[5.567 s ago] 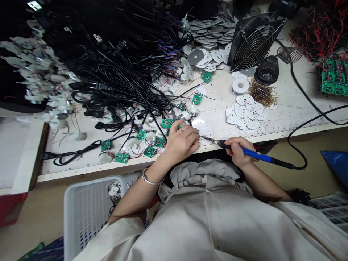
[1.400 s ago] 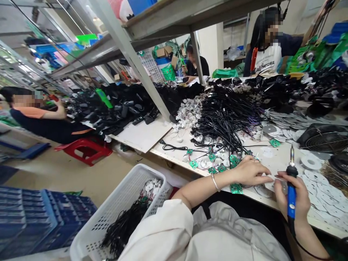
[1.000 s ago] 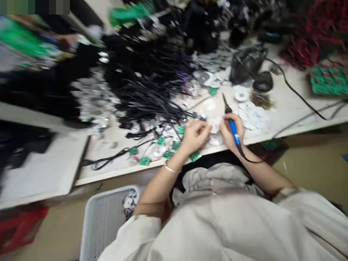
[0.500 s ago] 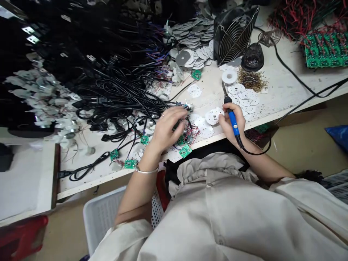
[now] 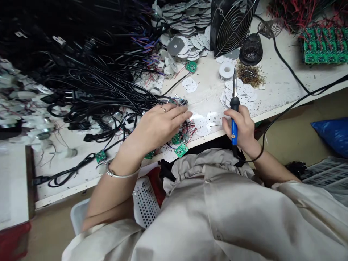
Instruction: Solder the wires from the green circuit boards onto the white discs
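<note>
My right hand point(image 5: 241, 127) is closed round the blue handle of a soldering iron point(image 5: 234, 123), whose metal tip points away from me. Beside its thumb lies a white circuit board point(image 5: 214, 119) with small holes; whether they touch, I cannot tell. My left hand point(image 5: 160, 125) reaches over a cluster of parts, palm down, its fingers close together and curled at the tips. What they grip is hidden under them. Thin red and black wires point(image 5: 189, 129) come out by its fingertips. A green circuit board point(image 5: 181, 150) lies just below, at the table edge.
Black cables point(image 5: 108, 79) heap up on the left. A solder spool point(image 5: 226, 71), a pile of white boards point(image 5: 240, 93) and a black fan point(image 5: 232, 27) stand beyond my right hand. Joined green boards point(image 5: 326, 45) lie at the far right. The iron's cord point(image 5: 274, 117) trails rightward.
My right hand has moved slightly right, and the iron's tip has swung right, past the spool. The white board near it now lies flatter. My left hand has turned flatter over the parts.
</note>
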`<state>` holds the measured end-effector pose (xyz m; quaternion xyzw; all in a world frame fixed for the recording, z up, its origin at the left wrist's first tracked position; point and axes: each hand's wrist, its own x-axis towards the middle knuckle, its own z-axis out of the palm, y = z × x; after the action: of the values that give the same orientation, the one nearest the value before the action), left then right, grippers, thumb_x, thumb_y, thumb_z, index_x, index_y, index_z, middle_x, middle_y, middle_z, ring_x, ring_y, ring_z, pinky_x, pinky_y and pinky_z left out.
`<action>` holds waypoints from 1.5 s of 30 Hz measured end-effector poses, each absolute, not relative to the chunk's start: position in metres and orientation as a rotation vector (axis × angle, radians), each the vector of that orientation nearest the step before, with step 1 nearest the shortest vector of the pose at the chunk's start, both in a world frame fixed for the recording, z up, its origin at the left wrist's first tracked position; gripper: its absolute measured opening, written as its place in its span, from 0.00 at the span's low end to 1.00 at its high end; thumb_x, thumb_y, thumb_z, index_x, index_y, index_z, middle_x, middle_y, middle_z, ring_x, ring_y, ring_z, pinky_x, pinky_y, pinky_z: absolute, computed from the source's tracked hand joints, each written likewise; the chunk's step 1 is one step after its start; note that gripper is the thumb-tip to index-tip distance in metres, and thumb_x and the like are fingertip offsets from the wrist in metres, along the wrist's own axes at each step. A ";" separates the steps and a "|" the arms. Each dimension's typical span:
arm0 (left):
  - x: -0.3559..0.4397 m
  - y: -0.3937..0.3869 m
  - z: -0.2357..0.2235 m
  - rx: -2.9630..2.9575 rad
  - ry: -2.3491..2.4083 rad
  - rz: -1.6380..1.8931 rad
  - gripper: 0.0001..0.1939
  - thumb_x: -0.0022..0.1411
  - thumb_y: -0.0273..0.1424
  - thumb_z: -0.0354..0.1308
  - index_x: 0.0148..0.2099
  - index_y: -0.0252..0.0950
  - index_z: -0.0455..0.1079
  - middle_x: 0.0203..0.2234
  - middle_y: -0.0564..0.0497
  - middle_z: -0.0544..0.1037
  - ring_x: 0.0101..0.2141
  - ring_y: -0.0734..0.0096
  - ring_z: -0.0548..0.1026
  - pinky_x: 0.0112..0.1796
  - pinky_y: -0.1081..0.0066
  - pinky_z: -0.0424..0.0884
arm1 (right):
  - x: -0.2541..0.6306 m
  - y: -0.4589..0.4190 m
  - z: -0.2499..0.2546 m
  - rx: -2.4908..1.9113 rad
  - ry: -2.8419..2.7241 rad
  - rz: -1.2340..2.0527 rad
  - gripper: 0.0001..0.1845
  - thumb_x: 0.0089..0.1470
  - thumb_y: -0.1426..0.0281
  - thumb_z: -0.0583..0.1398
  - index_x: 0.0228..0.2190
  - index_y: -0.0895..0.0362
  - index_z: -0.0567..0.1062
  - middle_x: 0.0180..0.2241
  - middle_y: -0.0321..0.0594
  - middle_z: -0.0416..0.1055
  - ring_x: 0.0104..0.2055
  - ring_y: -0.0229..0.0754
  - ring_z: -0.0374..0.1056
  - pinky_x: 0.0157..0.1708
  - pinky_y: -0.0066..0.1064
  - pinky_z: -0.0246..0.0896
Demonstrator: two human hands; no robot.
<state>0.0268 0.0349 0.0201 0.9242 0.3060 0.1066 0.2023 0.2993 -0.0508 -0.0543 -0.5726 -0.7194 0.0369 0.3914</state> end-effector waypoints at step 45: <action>0.054 -0.004 -0.018 2.362 1.290 1.017 0.08 0.65 0.33 0.57 0.33 0.41 0.74 0.32 0.53 0.80 0.42 0.65 0.74 0.50 0.56 0.60 | 0.262 -0.054 -0.063 -1.209 -1.534 0.516 0.10 0.64 0.67 0.55 0.46 0.54 0.72 0.37 0.41 0.76 0.38 0.40 0.75 0.41 0.34 0.72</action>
<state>0.0539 -0.0041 -0.0184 0.8138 0.4445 0.3503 0.1321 0.2620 -0.0539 -0.0626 -0.5068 -0.6431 0.2162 0.5318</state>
